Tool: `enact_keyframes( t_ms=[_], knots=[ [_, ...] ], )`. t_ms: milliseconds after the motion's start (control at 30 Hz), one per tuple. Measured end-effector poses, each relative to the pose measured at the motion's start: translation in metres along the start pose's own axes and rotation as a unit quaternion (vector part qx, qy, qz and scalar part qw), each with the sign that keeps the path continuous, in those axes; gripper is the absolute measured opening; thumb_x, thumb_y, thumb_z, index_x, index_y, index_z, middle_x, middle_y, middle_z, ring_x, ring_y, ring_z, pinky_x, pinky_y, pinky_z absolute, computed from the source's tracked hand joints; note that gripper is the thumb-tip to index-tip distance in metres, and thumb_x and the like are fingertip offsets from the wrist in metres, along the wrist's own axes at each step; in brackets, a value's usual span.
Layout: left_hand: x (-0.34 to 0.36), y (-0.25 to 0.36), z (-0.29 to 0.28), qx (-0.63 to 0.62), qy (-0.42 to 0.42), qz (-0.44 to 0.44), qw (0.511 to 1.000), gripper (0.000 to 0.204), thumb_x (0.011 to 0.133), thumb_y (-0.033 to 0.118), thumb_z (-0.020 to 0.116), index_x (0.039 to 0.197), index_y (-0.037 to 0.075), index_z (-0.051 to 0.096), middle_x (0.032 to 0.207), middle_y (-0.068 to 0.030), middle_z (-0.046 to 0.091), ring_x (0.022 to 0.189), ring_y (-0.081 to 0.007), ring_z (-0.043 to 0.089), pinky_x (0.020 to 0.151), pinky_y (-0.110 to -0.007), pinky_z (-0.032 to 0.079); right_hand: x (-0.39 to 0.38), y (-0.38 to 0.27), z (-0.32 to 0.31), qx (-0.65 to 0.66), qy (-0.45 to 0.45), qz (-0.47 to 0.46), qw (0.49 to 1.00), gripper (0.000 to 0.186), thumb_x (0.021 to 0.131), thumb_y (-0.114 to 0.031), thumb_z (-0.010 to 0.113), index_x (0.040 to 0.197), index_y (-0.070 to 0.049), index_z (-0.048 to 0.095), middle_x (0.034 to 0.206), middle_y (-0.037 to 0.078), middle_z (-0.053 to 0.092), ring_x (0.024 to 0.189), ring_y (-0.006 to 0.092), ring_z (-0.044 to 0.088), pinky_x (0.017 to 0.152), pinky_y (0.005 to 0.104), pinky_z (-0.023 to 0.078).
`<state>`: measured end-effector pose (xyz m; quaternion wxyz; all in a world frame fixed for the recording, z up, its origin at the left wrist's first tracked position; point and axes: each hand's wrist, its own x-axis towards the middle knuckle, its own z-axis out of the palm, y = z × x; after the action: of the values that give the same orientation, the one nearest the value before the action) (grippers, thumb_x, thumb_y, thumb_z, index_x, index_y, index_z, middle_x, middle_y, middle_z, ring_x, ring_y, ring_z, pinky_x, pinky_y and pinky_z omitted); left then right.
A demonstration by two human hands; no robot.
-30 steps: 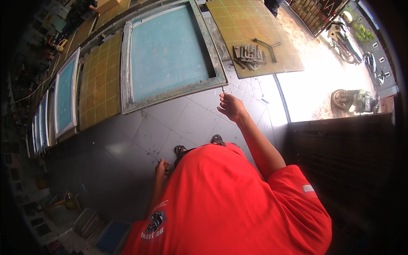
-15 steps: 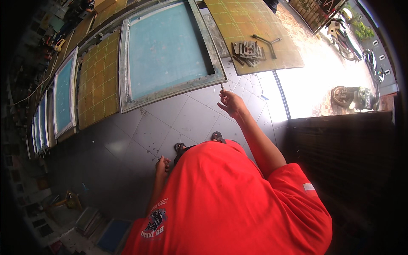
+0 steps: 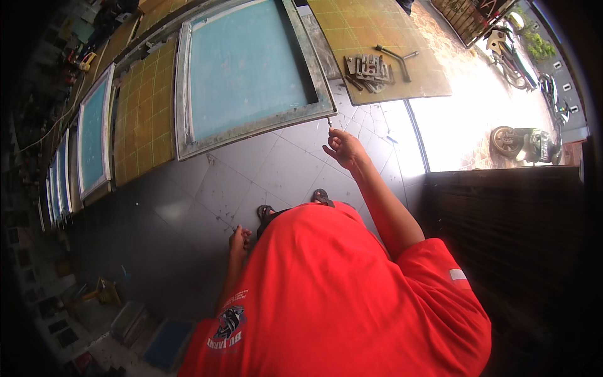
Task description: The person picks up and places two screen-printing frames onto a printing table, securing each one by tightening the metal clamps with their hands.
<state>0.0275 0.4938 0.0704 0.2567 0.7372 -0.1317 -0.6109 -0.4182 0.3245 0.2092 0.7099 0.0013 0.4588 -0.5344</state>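
My right hand (image 3: 344,147) is stretched forward, its fingers pinching a small bolt (image 3: 330,122) that points upward. The bolt is just below the near right corner of a screen-printing frame (image 3: 251,127) with a pale blue mesh; whether it touches the frame I cannot tell. My left hand (image 3: 239,240) hangs low beside my body with the fingers curled in. Anything in its grip is too small to make out.
Right of the frame, a yellowish board (image 3: 414,81) carries a pile of metal clamps (image 3: 370,69) and a three-armed wrench (image 3: 399,61). Another gridded board (image 3: 144,110) and a smaller blue screen (image 3: 93,138) line up leftward. Motorbikes (image 3: 527,144) stand outside at the right.
The frame and boards sit slightly higher in view. My right hand has shifted a little up and right with the bolt still pinched; my left hand is also slightly higher.
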Motion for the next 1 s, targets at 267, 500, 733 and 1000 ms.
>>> enact_keyframes(
  t_ms=[267,500,733,1000],
  knots=[
    [0.002,0.0,0.002,-0.018,0.0,-0.016,1.0,0.034,0.095,0.043,0.047,0.091,0.01,0.055,0.079,-0.0023,0.064,0.051,-0.0076,0.046,0.04,-0.021,0.03,-0.005,-0.005,-0.003,-0.006,-0.071,0.027,0.997,0.012,0.093,-0.019,0.055,0.099,-0.009,0.057,0.089,0.0,0.062,0.075,0.0088,0.056,0.085,0.0374,0.047],
    [0.002,-0.001,0.001,0.001,0.01,-0.008,1.0,0.035,0.095,0.043,0.047,0.091,0.01,0.055,0.079,-0.0026,0.063,0.051,-0.0076,0.045,0.039,-0.021,0.029,0.0,0.0,-0.005,0.003,-0.027,0.0,1.0,0.009,0.09,-0.017,0.062,0.093,-0.01,0.057,0.079,-0.003,0.059,0.069,0.0072,0.054,0.086,0.0365,0.048],
    [0.004,-0.001,0.0,-0.021,-0.004,-0.013,1.0,0.036,0.095,0.044,0.048,0.093,0.009,0.055,0.08,-0.0031,0.063,0.051,-0.0077,0.045,0.04,-0.021,0.029,-0.008,-0.004,0.008,-0.004,0.013,-0.008,1.0,0.008,0.089,-0.016,0.063,0.091,-0.011,0.058,0.074,-0.005,0.056,0.067,0.0057,0.053,0.089,0.037,0.047],
    [0.001,0.001,0.002,-0.021,0.002,-0.015,1.0,0.036,0.095,0.043,0.048,0.095,0.008,0.055,0.081,-0.0038,0.063,0.051,-0.0076,0.045,0.039,-0.021,0.029,-0.006,-0.008,0.002,-0.024,-0.041,0.019,0.999,0.009,0.088,-0.017,0.065,0.093,-0.012,0.059,0.078,-0.006,0.058,0.068,0.0055,0.052,0.092,0.0386,0.045]
  ],
)
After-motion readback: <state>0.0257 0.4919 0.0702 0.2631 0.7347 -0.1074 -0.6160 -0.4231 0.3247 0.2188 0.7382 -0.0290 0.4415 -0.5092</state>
